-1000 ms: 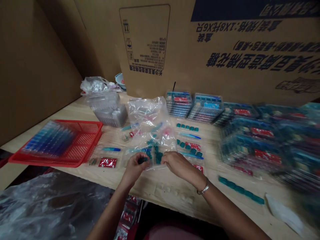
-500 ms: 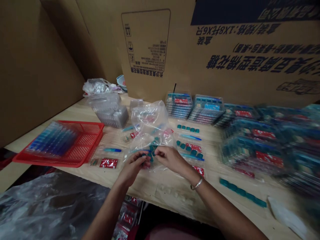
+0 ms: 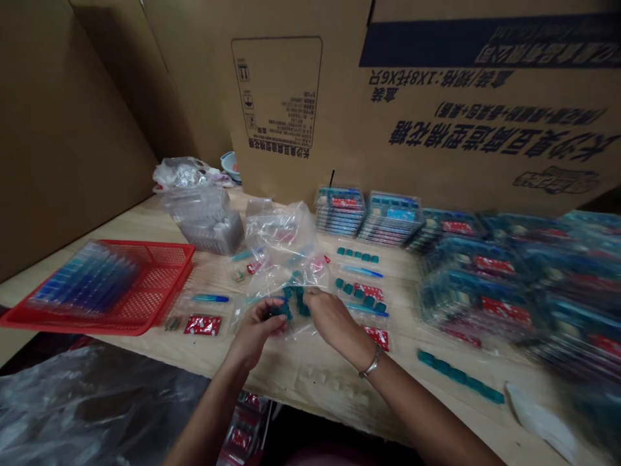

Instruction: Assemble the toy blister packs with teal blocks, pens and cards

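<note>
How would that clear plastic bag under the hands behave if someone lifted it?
The clear plastic bag looks floppy, slumping in loose creases. It is probably light itself, though the teal pieces at its lower end would likely sag and shift. Its smooth film might slip from the left hand or right hand.

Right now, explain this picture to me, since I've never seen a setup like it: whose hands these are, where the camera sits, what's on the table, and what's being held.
There is no machine here. These are a person's own bare hands, seen from one camera worn on the head, looking forward and down. The left hand pinches some small teal pieces at a clear plastic bag. The right hand rests against the same pieces, though exactly what it holds is hard to tell. On the light wooden table lie a red basket and stacked clear packs, with cardboard boxes behind them.
</note>
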{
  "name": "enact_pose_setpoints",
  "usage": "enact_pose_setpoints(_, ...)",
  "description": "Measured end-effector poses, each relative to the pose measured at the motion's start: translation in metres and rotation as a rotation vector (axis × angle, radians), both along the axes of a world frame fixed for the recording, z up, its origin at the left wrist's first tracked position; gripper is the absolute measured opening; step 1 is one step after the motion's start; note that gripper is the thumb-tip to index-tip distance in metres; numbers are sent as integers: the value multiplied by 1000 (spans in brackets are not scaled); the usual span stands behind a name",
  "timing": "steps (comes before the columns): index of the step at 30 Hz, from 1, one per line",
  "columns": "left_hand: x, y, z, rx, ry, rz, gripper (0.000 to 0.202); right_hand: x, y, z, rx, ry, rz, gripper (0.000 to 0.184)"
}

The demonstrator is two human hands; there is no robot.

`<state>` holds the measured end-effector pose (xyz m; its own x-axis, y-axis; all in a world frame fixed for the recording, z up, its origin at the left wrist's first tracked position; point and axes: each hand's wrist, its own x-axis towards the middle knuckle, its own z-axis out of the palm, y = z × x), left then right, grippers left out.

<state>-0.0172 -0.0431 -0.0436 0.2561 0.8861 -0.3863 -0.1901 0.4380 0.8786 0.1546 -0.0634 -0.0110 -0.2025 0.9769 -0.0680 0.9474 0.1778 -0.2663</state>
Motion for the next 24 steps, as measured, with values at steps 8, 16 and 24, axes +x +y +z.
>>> enact_pose_setpoints(8, -2, -1, -1, 32, -38, -20, 42, -11, 14, -9, -57, -13, -18, 23)
enact_pose_setpoints(16, -2, 0, -7, 46, -13, -45, 39, 8, -1, 10, 25, 162, -55, 30)
enact_pose_setpoints(24, 0, 1, -5, 15, 4, -45, 35, -5, 14, -4, -137, -3, -4, 26)
